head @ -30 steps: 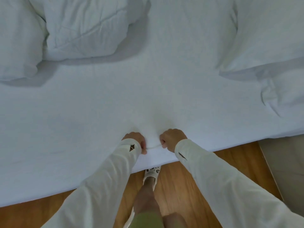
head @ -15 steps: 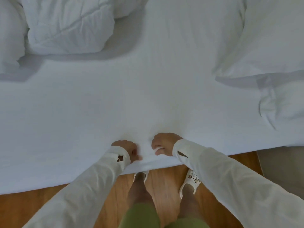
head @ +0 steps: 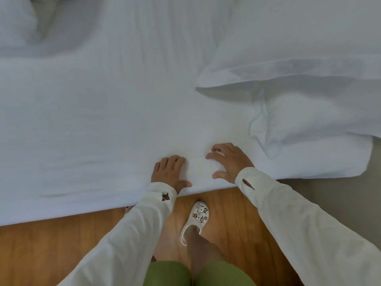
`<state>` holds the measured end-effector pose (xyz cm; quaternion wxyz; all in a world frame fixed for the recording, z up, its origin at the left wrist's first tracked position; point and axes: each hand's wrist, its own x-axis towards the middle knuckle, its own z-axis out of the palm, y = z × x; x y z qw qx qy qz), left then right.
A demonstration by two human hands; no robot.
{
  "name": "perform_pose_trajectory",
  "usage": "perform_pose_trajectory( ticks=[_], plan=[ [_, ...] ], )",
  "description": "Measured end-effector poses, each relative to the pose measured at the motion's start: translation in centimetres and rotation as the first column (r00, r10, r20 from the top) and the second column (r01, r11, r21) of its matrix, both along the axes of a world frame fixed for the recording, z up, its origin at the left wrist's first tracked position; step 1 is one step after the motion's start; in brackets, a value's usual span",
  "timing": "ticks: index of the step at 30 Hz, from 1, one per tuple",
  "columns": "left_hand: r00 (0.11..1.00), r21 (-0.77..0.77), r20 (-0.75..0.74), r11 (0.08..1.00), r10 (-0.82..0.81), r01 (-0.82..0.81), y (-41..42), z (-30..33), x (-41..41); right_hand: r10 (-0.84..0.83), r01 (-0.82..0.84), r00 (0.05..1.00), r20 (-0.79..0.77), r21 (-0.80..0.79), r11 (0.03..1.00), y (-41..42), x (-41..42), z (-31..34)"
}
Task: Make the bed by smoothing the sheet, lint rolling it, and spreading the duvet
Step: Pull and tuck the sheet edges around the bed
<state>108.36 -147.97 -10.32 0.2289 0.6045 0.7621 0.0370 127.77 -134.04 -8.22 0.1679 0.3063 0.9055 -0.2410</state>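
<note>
Your left hand (head: 170, 172) and right hand (head: 228, 162) rest side by side on the sheet (head: 103, 120), near its edge. Pillows (head: 299, 58) lie beyond your right hand; the duvet (head: 16, 21) lies far beyond your left.

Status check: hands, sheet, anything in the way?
Both hands, left and right, flat on sheet near edge. Sheet faintly wrinkled. Duvet bunched at right.

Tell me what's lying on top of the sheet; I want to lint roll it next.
Both hands, left and right, press flat on the sheet near its edge. Bunched white bedding covers its right part, hiding whatever is beneath.
</note>
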Motion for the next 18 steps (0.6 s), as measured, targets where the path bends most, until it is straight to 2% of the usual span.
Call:
perform_pose_trajectory(
  ticks=[4,8,10,12,14,18],
  plan=[
    [0.995,-0.010,-0.012,0.996,-0.094,0.094,2.6,0.1,3.9,-0.014,0.015,1.000,-0.017,0.079,0.997,1.4,4.7,-0.5],
    [0.998,-0.052,-0.019,0.997,-0.065,0.064,3.6,0.1,6.0,-0.035,0.050,0.995,-0.095,0.157,0.986,1.7,6.6,-1.9],
    [0.999,-0.148,0.006,0.988,-0.051,0.051,4.6,0.8,6.5,-0.034,0.052,0.993,-0.110,0.162,0.985,1.9,5.9,-2.0],
    [0.997,-0.323,0.007,0.943,-0.083,0.081,5.9,0.9,6.5,-0.069,0.068,0.998,0.005,0.116,0.991,2.0,5.1,-1.3],
    [0.997,-0.436,0.011,0.897,-0.079,0.075,6.9,1.4,6.6,-0.046,0.033,0.985,0.169,0.080,0.996,2.2,4.5,-0.9],
    [0.991,-0.565,0.002,0.818,-0.133,0.111,7.2,2.6,7.2,-0.043,0.051,0.965,0.259,-0.025,0.998,1.9,4.4,0.3]
  ],
)
